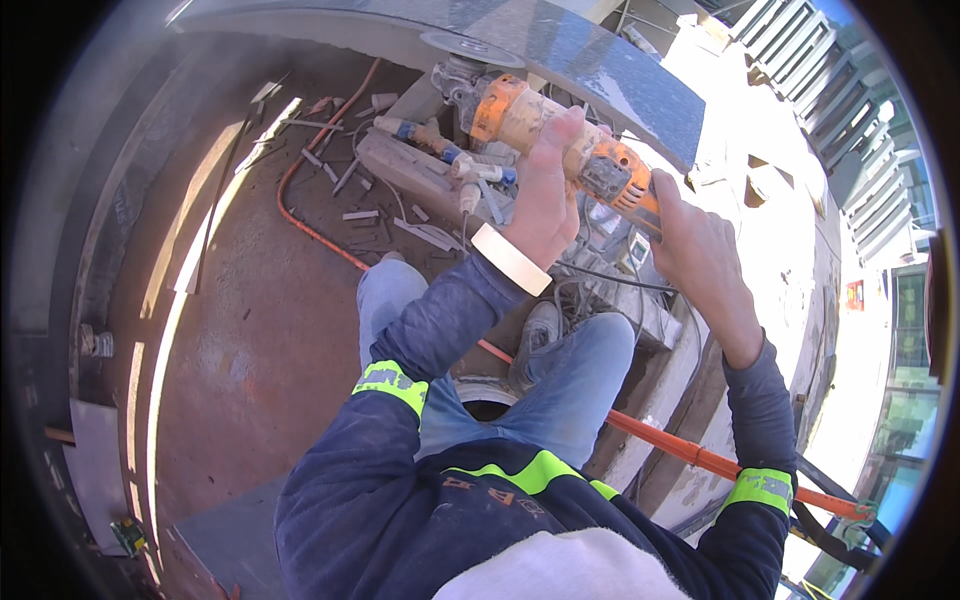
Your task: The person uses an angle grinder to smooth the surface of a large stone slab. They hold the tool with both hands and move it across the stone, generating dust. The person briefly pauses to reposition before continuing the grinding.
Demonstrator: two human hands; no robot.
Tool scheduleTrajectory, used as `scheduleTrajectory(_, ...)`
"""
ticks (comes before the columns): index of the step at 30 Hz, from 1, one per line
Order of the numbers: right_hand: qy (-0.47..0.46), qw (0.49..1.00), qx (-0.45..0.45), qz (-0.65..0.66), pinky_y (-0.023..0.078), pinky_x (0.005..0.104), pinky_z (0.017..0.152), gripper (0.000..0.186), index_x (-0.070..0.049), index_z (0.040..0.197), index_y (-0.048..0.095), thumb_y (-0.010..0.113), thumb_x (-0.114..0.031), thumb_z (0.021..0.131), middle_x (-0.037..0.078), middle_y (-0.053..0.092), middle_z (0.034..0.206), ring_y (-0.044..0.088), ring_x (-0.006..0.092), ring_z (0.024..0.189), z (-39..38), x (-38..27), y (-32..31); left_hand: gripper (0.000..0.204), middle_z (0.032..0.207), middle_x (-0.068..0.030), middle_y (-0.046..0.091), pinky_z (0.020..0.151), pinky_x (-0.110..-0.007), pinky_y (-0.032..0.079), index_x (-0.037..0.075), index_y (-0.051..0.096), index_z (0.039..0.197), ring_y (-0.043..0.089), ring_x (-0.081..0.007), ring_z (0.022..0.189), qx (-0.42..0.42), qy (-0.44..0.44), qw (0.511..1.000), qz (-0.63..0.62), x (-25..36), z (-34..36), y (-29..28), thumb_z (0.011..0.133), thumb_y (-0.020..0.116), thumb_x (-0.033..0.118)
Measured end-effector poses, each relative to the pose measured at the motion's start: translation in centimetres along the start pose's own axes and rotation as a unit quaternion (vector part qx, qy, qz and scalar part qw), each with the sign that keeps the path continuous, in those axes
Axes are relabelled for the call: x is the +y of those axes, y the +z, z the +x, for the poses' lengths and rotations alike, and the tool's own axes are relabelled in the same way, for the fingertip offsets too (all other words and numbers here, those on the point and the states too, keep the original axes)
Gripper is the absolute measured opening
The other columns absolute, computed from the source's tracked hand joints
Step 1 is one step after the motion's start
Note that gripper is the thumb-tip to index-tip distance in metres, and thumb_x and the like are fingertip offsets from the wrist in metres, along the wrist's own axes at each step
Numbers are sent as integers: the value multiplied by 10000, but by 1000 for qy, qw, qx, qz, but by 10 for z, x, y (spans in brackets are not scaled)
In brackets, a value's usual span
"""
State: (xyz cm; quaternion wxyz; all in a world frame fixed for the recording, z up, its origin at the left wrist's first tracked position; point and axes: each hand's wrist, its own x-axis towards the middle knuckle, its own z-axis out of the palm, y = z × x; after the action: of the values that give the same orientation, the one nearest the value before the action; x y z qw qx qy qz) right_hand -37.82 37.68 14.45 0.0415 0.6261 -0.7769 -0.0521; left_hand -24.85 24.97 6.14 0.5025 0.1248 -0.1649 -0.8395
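An angle grinder [500,108] with an orange and dust-covered body is in both my hands. My left hand [548,205] is closed around the middle of its body from below. Around its orange rear end wraps my right hand [698,250]. The flat grey disc [472,47] at the grinder's head lies along the near edge of a large dark stone slab [600,75]. Whether the disc touches the slab I cannot tell. Some of my fingers are hidden behind the tool.
Below the slab lie connected cable plugs [480,170] and broken stone strips [420,232]. An orange hose [290,200] curves over the dusty floor [235,370]. Dark cables [610,272] run between my arms. A thick orange pole [690,452] crosses beside my right elbow.
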Motion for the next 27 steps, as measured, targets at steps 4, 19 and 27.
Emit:
scheduleTrajectory(4,-22,1000,22,0,573,544,662,516,-105,1382,501,708,-30,915,214,764,847,771,445,769,2,-1,0,425,1175,-104,702,1016,-458,627,69,569,1290,745,-274,1191,0,-2,1000,4,1,5,-3,1023,772,329)
scheduleTrajectory(19,-85,994,62,15,551,542,618,471,-83,1330,486,671,6,907,196,741,783,759,429,723,52,-23,20,532,1187,-129,692,1019,-498,611,56,543,1338,745,-307,1174,9,44,999,28,33,44,-31,966,805,331)
scheduleTrajectory(27,-89,993,69,21,551,564,636,445,-46,1326,491,642,-5,909,218,745,793,763,443,744,65,-40,20,519,1203,-141,697,1007,-497,610,56,544,1334,748,-306,1165,28,24,999,26,47,63,-45,970,792,331)
